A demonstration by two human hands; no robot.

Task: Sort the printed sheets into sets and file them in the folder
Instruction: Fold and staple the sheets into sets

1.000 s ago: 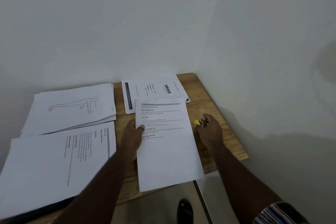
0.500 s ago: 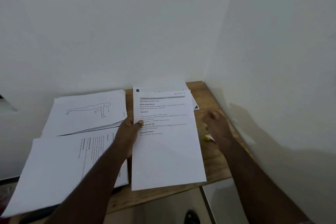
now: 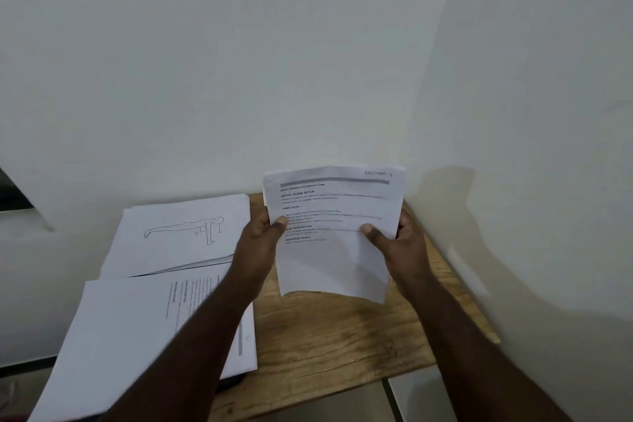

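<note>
We see both hands raising a printed sheet (image 3: pixel 337 233) clear of the wooden table (image 3: pixel 329 336), its face toward the camera and its lower edge curling free above the wood. The left hand (image 3: pixel 262 243) pinches the sheet's left margin, thumb on the printed face and fingers behind; the right hand (image 3: pixel 399 243) pinches the right margin in the same way, thumb in front. The headings on the sheet read "INITIAL SCENE SETUP", "TASK GOAL", "TASK DESCRIPTION" and "REQUIRED PROPS"; we cannot read the finer lines.

To the left, at the back of the table, we note a stack of sheets (image 3: pixel 185 236) whose top page bears a line drawing of a figure in a push-up position. Nearer the camera lies a second stack of text pages (image 3: pixel 137 329), turned sideways, partly crossed by the left forearm and overhanging the table's front edge. A dark edge (image 3: pixel 233 382) shows beneath this near stack; we cannot tell whether it is the folder.

The table stands in a corner formed by two plain pale walls (image 3: pixel 308 62), the held sheet close to the corner.
</note>
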